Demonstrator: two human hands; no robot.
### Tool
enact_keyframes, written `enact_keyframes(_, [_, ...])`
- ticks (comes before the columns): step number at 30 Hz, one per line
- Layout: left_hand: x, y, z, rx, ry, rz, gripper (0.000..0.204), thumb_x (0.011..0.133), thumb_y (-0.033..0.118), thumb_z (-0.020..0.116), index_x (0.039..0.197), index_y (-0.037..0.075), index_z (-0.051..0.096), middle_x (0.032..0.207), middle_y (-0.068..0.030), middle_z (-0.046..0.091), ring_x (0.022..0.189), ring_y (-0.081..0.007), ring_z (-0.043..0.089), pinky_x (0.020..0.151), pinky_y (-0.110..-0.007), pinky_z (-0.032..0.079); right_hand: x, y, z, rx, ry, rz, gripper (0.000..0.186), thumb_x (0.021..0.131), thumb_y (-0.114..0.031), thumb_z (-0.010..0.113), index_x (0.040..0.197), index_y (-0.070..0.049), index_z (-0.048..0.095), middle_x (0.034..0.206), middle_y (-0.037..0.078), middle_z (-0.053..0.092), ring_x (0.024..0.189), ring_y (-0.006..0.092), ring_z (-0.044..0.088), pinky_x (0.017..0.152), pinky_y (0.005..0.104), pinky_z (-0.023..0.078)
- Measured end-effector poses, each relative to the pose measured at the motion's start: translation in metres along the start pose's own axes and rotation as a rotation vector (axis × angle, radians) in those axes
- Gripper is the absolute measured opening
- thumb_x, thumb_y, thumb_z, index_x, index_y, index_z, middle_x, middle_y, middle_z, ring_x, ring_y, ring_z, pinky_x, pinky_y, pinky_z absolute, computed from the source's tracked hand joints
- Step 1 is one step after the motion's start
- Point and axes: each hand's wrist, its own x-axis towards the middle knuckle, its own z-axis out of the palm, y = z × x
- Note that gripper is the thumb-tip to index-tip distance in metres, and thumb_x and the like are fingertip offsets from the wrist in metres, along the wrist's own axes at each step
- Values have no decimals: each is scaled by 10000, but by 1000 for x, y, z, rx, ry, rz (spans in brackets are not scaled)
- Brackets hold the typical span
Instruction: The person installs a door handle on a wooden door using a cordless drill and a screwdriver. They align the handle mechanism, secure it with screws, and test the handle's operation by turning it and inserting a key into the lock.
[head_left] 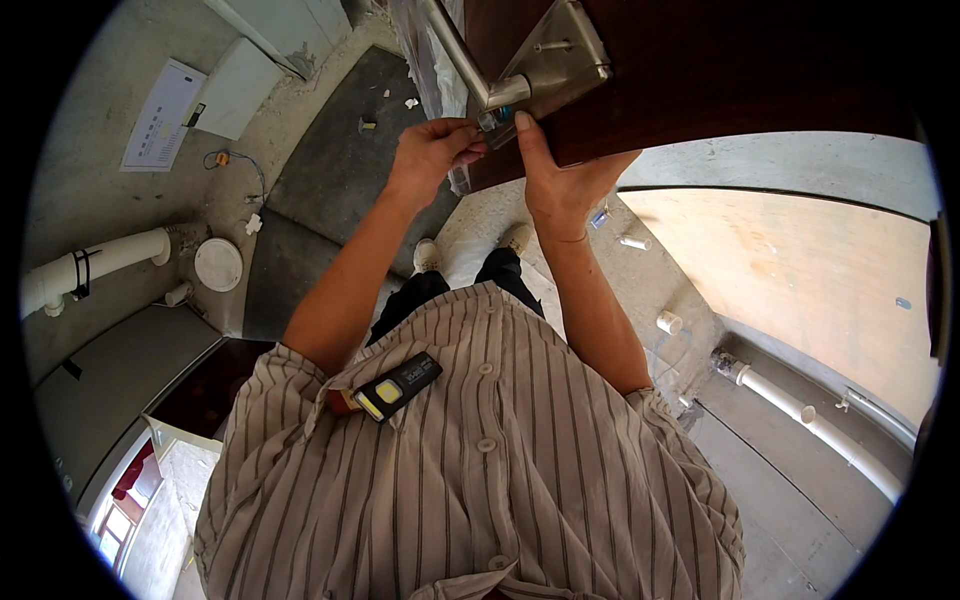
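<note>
A dark red-brown door panel [740, 70] spans the top of the head view. On it sits a brushed-metal handle plate [565, 60] with a lever handle [460, 50], and clear film seems to cover part of it. My left hand [425, 160] is closed in a pinch beside the plate's lower end, at a small bluish, shiny piece [493, 117]. What its fingertips hold is too small to name. My right hand [560, 190] grips the door's near edge, thumb pressed by the plate, its other fingers hidden behind the panel.
Wrapping film [430, 70] hangs along the door's left side. White pipes run at the left wall [100, 265] and lower right [820, 425]. A pale board [790, 270] lies right. Pipe offcuts [669, 322] litter the floor. A small black light [400, 385] is clipped to my shirt.
</note>
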Motion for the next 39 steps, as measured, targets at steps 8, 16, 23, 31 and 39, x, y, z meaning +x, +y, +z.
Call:
enact_keyframes(8, [6, -5, 0, 8, -8, 2, 269, 908, 89, 676, 1093, -103, 643, 963, -142, 702, 845, -195, 703, 778, -291, 582, 2, 2, 0, -49, 29, -57, 1009, 673, -295, 904, 1318, 123, 250, 1211, 217, 434, 1131, 293, 470, 984, 407, 394])
enact_keyframes(16, [1, 6, 4, 156, -3, 18, 284, 903, 90, 665, 1092, -122, 645, 940, -143, 709, 807, -192, 709, 732, -278, 579, 2, 6, -1, -11, 32, -48, 1008, 663, -308, 908, 1314, 116, 266, 1217, 212, 426, 1134, 293, 468, 985, 414, 393])
enact_keyframes(23, [-1, 7, 5, 200, 8, 21, 293, 907, 101, 663, 1091, -127, 646, 934, -148, 710, 801, -195, 711, 720, -280, 584, 0, 6, 0, -39, 39, -53, 1030, 656, -304, 912, 1327, 123, 257, 1211, 213, 442, 1143, 298, 471, 988, 412, 394])
enact_keyframes(31, [6, 10, -1, 181, -34, -6, 298, 918, 95, 651, 1109, -132, 632, 962, -159, 707, 824, -206, 709, 740, -289, 588, -1, 13, 1, -67, 59, -42, 1064, 647, -353, 916, 1325, 145, 263, 1221, 240, 445, 1142, 327, 477, 996, 429, 388])
enact_keyframes(39, [5, 6, -4, 83, -28, -8, 286, 926, 84, 640, 1110, -133, 624, 961, -162, 697, 833, -214, 706, 756, -295, 589, -3, 13, 1, -110, 66, -68, 1064, 648, -358, 916, 1320, 149, 265, 1217, 245, 447, 1142, 333, 478, 993, 434, 387])
